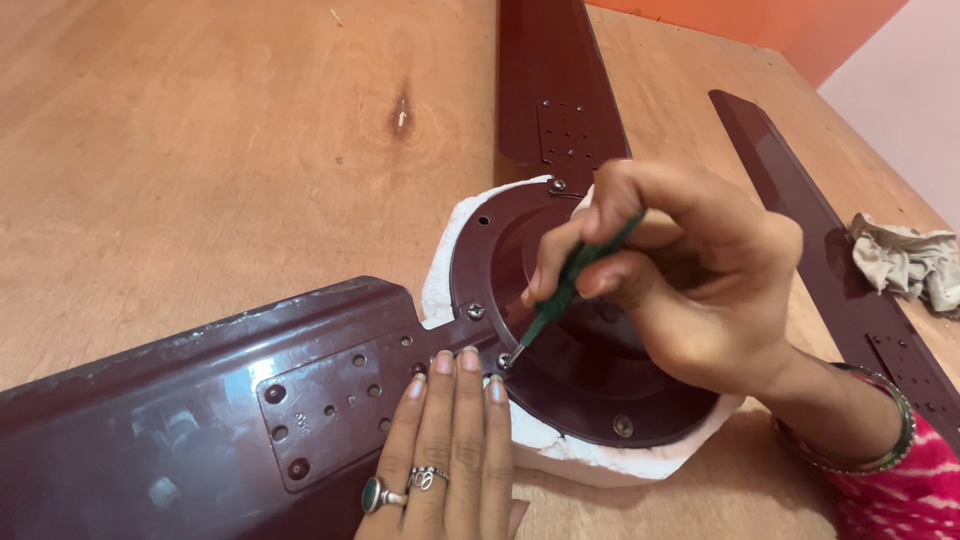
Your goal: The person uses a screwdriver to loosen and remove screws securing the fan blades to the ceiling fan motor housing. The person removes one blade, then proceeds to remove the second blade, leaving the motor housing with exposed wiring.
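pressing the fan blade [200, 400] flat with the left hand [450, 450], fingers extended, right hand [680, 290] fingers grasping the green screwdriver [565, 295]; keep its tip seated squarely in the screw [505, 360].

left hand [450, 440] flat, right hand [680, 280] pinching

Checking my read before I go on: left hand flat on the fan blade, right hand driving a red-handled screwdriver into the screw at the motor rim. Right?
Not quite: in the head view the screwdriver has a green handle, not red. The rest stands: the left hand lies flat on the fan blade, and the right hand sets the tip on the screw.
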